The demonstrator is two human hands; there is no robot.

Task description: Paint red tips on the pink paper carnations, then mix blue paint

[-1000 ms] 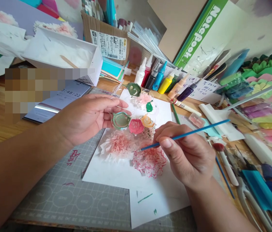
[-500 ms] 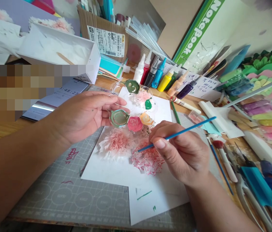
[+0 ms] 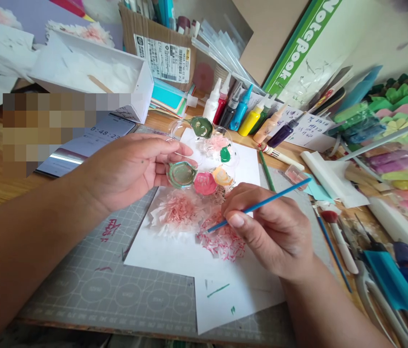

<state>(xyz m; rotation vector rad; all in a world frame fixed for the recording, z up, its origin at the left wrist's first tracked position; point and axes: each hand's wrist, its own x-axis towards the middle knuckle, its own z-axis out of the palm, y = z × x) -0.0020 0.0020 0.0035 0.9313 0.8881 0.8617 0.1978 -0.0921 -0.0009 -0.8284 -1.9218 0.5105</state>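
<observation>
My left hand [image 3: 131,166] holds a clear plastic paint palette [image 3: 204,159] by its left edge, above the table; its wells carry green, pink and orange paint. My right hand [image 3: 272,232] pinches a thin blue paintbrush [image 3: 261,205], whose tip rests on a fringed paper flower with red-streaked edges [image 3: 221,239]. A second, paler pink paper flower [image 3: 176,212] lies just left of it. Both flowers rest on a white sheet [image 3: 175,253] over a grey cutting mat [image 3: 117,290].
A row of small paint bottles [image 3: 242,118] stands behind the palette. A white box [image 3: 91,79], a cardboard box of supplies [image 3: 162,53] and a phone [image 3: 88,145] sit at the back left. Brushes, tools and coloured paper flowers [image 3: 399,125] crowd the right side.
My right hand and the brush have shifted slightly left and down, bringing the tip onto the red-edged flower. The left hand keeps holding the palette in about the same place.
</observation>
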